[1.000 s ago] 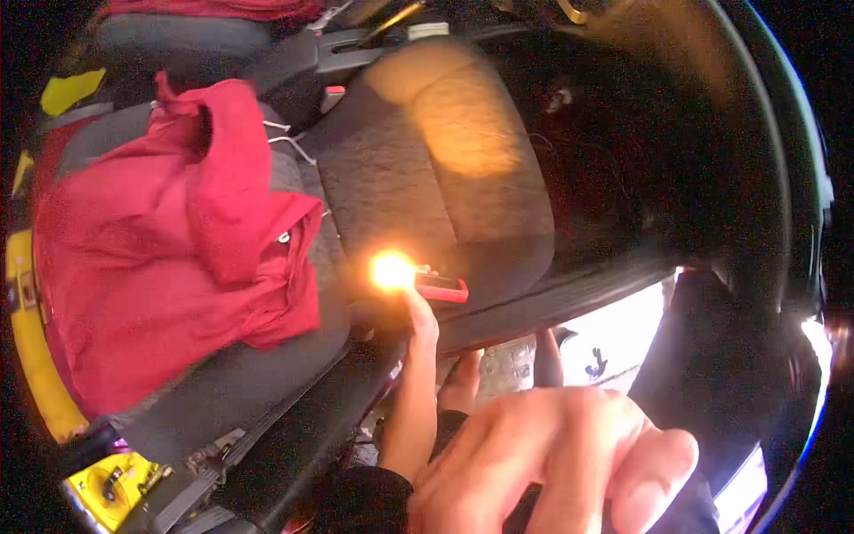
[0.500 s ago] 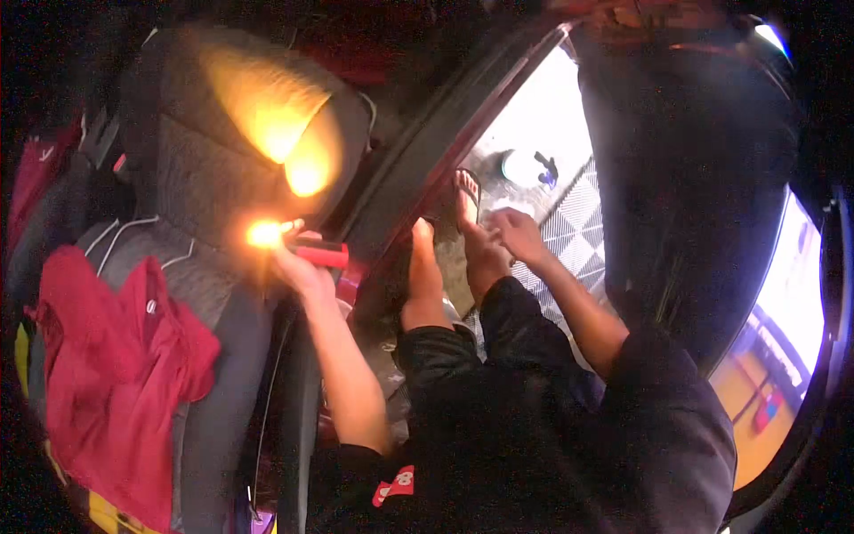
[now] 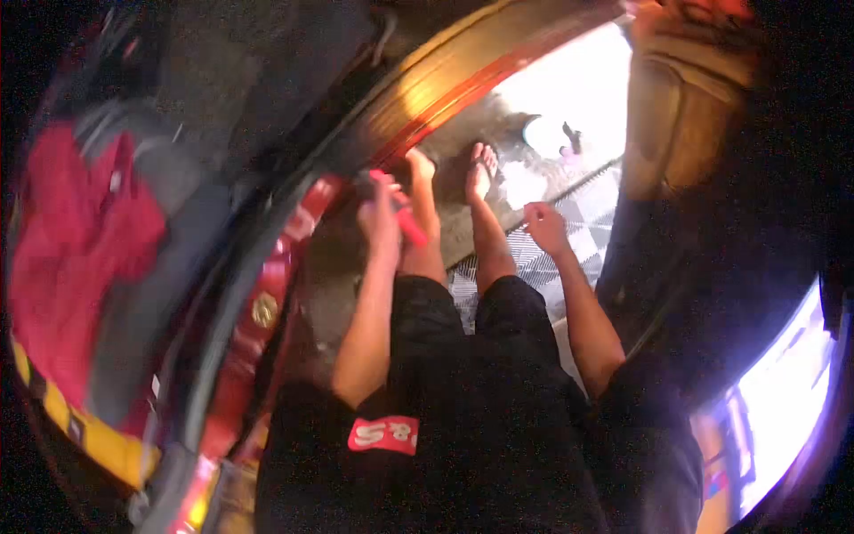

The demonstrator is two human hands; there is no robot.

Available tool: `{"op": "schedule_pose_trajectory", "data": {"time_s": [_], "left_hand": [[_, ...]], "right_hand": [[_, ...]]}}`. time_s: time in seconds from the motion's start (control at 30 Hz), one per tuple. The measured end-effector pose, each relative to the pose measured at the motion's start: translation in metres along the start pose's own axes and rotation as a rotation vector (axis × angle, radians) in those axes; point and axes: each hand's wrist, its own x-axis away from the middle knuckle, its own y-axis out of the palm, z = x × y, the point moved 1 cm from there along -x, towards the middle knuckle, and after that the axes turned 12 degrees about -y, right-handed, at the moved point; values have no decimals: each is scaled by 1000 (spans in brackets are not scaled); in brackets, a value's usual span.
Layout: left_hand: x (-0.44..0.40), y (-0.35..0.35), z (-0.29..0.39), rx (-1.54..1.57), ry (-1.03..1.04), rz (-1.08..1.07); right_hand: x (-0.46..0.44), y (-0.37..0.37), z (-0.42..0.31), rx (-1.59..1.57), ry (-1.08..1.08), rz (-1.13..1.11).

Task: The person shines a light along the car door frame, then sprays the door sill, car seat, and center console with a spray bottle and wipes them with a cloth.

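My left hand (image 3: 381,222) is wrapped round a red flashlight (image 3: 412,229), held above my left leg; motion blurs both. A yellowish glow lies on the car door frame (image 3: 427,84) and on the door panel (image 3: 663,125) ahead. My right hand (image 3: 545,229) hangs in the air beyond my right knee, above a grey and white patterned mat (image 3: 583,209). Its fingers are curled in, and nothing shows in them.
To the left, a dark red shirt (image 3: 76,258) lies over a grey car seat (image 3: 147,311). The red door sill (image 3: 267,294) runs beside my left arm. A round white container (image 3: 539,133) stands on the ground past my feet.
My left hand has swung the flashlight right, away from the seat, and its light has left the seat back. My right hand has lifted off my leg. The view has turned.
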Motion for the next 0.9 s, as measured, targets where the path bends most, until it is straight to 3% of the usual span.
{"op": "schedule_pose_trajectory", "data": {"time_s": [0.17, 0.27, 0.37, 0.4, 0.5, 0.63, 0.77, 0.83, 0.9], "left_hand": [[9, 12, -94, -230, 153, 32], [53, 32, -83, -113, 192, 43], [65, 36, -76, -63, 246, 82], [69, 35, -71, -58, 263, 86], [79, 34, -47, 0, 324, 96], [63, 31, -24, 11, 397, 146], [56, 18, -6, -75, 490, 203], [48, 21, 22, -138, 620, 209], [45, 32, 54, -131, 655, 82]], "right_hand": [[2, -12, -72, 45, -269, -227], [31, -3, -108, 31, -481, -430], [35, 14, -141, 581, -1234, -200], [34, 22, -143, 589, -1261, -208], [19, 45, -137, 653, -849, -449], [5, 54, -167, 482, -958, -320], [-1, 66, -202, 526, -1055, -142], [7, 61, -236, 470, -904, -164], [-17, 51, -244, 380, -1114, -63]]}}
